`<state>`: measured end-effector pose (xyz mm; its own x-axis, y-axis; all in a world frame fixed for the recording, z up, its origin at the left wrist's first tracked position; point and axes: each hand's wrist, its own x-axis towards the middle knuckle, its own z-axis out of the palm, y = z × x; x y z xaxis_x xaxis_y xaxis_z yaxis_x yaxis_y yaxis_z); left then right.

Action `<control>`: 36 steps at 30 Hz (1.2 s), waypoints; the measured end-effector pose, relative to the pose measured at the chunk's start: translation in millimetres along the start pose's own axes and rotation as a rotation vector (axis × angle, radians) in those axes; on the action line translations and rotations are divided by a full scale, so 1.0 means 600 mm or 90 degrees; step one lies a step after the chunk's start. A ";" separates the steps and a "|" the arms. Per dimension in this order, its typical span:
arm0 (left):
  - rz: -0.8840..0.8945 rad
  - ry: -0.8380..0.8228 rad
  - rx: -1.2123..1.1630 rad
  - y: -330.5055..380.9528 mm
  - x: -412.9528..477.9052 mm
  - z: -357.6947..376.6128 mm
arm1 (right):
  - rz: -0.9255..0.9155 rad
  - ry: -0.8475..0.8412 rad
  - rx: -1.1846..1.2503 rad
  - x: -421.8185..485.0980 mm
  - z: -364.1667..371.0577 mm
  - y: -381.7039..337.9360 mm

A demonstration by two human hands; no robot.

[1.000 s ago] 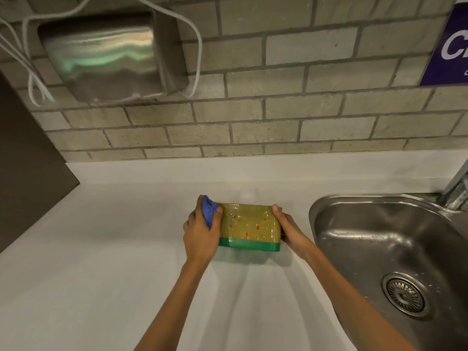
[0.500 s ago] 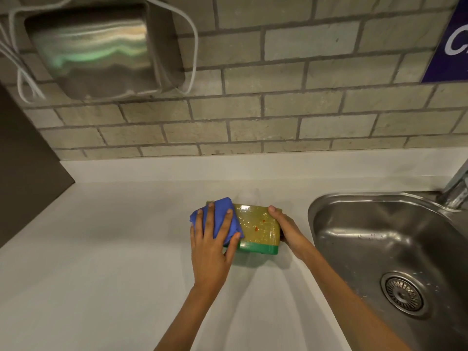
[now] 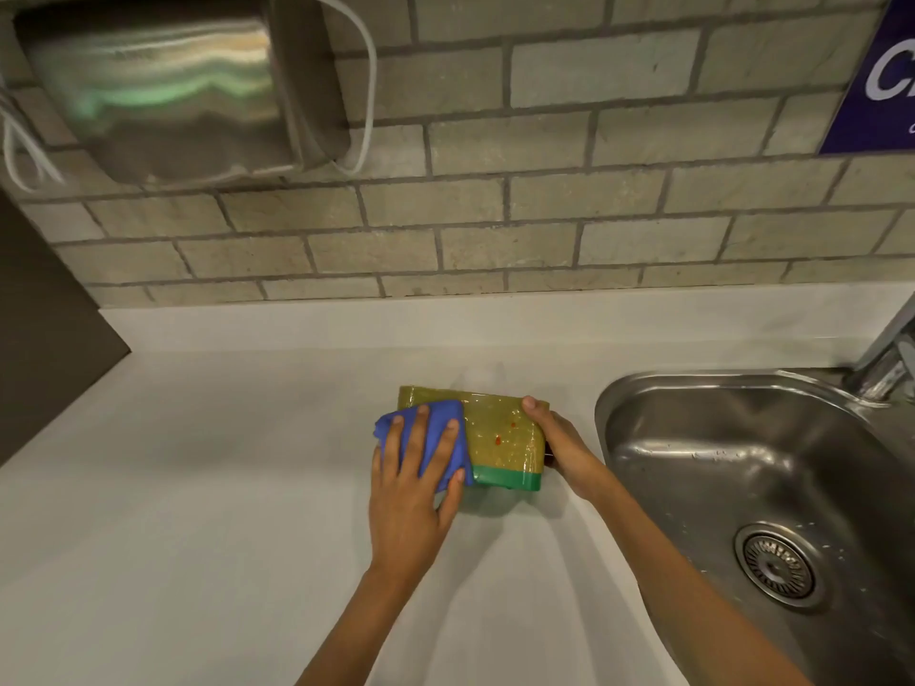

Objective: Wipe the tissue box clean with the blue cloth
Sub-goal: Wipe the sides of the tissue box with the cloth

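The tissue box (image 3: 500, 438) lies on the white counter, with a glossy yellow-green top, small red spots and a green band along its near edge. A blue cloth (image 3: 435, 433) covers the box's left part. My left hand (image 3: 416, 487) presses flat on the cloth with fingers spread. My right hand (image 3: 559, 448) grips the box's right end, thumb on top. The box's left end is hidden under the cloth and hand.
A steel sink (image 3: 767, 487) with a drain (image 3: 775, 564) lies right of the box, and a tap (image 3: 886, 358) stands at its far corner. A metal dispenser (image 3: 163, 91) with white cables hangs on the brick wall. A dark panel (image 3: 44, 329) stands at the left.
My left hand has brought the cloth from the box's left end onto its top and now presses it flat there. The right hand keeps its grip on the right end.
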<state>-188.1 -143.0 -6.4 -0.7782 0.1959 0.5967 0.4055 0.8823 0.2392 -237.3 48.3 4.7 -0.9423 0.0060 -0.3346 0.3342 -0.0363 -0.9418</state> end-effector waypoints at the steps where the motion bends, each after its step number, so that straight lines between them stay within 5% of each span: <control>1: -0.047 0.010 -0.023 -0.003 0.005 -0.003 | 0.003 0.000 -0.004 0.001 0.000 0.000; 5: -0.159 0.009 -0.031 0.042 0.055 -0.003 | 0.002 0.008 0.007 0.000 0.008 0.000; 11: 0.034 -0.009 0.000 0.058 0.015 0.014 | 0.011 0.004 0.009 -0.006 0.002 -0.004; 17: -0.186 0.008 -0.011 0.055 0.058 0.001 | 0.021 0.007 0.008 -0.006 0.007 -0.004; 24: -0.008 -0.004 -0.020 0.060 0.000 0.019 | 0.020 -0.001 0.007 -0.010 -0.009 -0.004; 30: -0.237 0.037 -0.050 0.039 0.051 0.003 | 0.036 -0.002 0.013 -0.011 -0.005 -0.004; 36: -0.066 -0.022 -0.041 0.032 0.013 0.004 | 0.026 -0.013 0.039 -0.016 -0.016 -0.003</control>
<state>-187.7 -123.1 1.1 -0.8337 0.1203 0.5389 0.3503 0.8697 0.3477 -228.5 57.7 9.0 -0.9285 -0.0171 -0.3711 0.3709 -0.0966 -0.9236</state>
